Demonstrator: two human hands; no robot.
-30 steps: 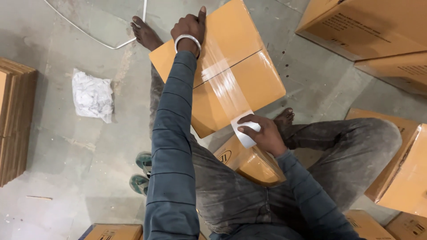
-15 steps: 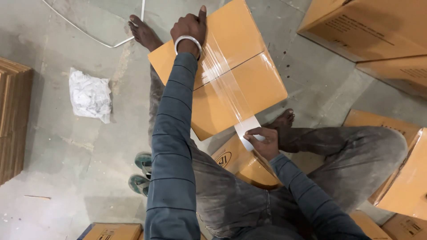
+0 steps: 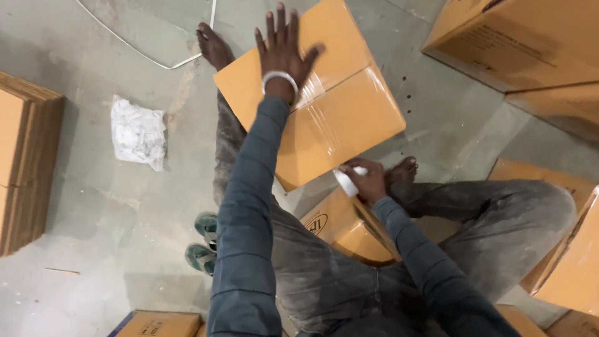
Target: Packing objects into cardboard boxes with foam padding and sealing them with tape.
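**Tape could go crooked or bunch up**

A box (image 3: 312, 100) is kept on the floor (image 3: 93, 218) between the person's legs. The left hand (image 3: 282, 53) is laid flat on the far top of the box, with its fingers spread wide. A strip of clear tape (image 3: 324, 103) is seen along the top seam, shiny and a bit wrinkled. The right hand (image 3: 369, 181) is closed around a white tape roll (image 3: 346, 182) at the near edge of the box, touching that edge.

If the roll is pulled to one side, the tape may be laid off the seam. If the flat hand is lifted too soon, the box may be slid or tipped. Wrinkles may be pressed in for good if the tape is rubbed down fast. The strip may be stuck to itself near the roll.
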